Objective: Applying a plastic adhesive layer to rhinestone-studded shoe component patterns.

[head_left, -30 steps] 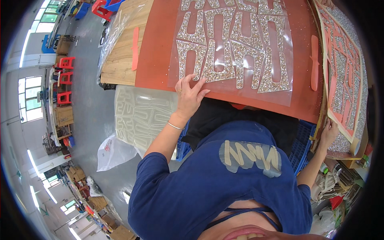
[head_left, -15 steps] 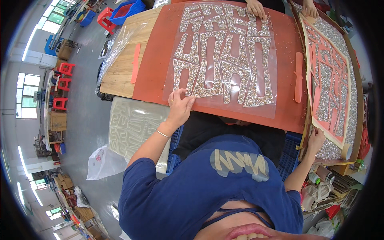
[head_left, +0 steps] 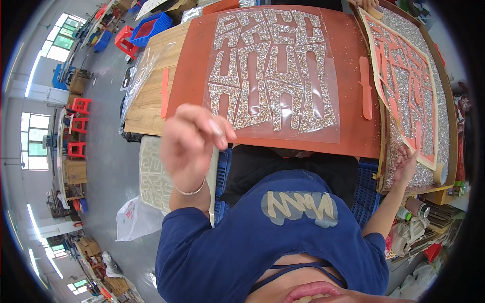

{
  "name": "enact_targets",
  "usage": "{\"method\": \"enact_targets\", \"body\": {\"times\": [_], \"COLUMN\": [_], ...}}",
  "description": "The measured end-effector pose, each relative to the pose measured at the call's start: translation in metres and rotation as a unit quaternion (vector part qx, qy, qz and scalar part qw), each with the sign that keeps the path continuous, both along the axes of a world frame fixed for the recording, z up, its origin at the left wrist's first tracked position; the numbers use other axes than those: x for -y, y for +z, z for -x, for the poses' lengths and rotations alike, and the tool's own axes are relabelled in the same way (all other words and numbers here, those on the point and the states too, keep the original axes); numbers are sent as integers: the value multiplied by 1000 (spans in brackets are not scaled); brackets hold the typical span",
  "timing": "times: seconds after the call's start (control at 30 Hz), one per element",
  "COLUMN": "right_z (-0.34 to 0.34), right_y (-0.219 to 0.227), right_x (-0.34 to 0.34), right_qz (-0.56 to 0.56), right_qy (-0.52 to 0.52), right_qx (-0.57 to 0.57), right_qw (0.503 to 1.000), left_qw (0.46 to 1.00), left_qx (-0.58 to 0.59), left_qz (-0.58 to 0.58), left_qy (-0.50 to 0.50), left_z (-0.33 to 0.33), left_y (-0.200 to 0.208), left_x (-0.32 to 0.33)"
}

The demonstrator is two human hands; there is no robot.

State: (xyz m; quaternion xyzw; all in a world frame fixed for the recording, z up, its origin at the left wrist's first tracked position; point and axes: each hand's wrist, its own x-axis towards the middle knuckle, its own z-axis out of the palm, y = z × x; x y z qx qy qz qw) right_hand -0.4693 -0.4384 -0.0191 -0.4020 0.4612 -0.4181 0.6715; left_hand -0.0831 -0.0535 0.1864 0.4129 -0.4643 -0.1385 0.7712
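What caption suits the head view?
Left hand hovers near a clear sheet of glittery shapes on a red board; right hand at a pink-patterned sheet.

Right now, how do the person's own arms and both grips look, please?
The left sleeve and right sleeve are short and navy blue. A thin, silver-coloured bangle circles the left wrist; the right wrist shows none. The left grip and right grip wear no gloves. The left one is blurred, so I cannot tell about rings.

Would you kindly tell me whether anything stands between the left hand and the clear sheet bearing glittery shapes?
Nothing visible stands between the raised left hand and the near edge of the clear sheet.
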Motion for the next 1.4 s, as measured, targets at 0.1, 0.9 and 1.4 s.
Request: {"method": "enact_targets", "body": {"times": [0.1,0.9,1.4], "right_z": [8,18,7], "right_y": [3,25,21], "right_x": [19,-31,-50], "right_qz": [-110,411,475], "right_qy": [-33,115,74], "right_qx": [113,-665,-648], "right_qw": [987,613,590], "left_qw": [981,978,830], "left_qx": [113,196,387], "left_qz": [112,69,-319], "left_qy": [-113,-34,246], "left_z": [24,8,70], "left_y": [43,13,-212], "left_x": [12,24,15]}}
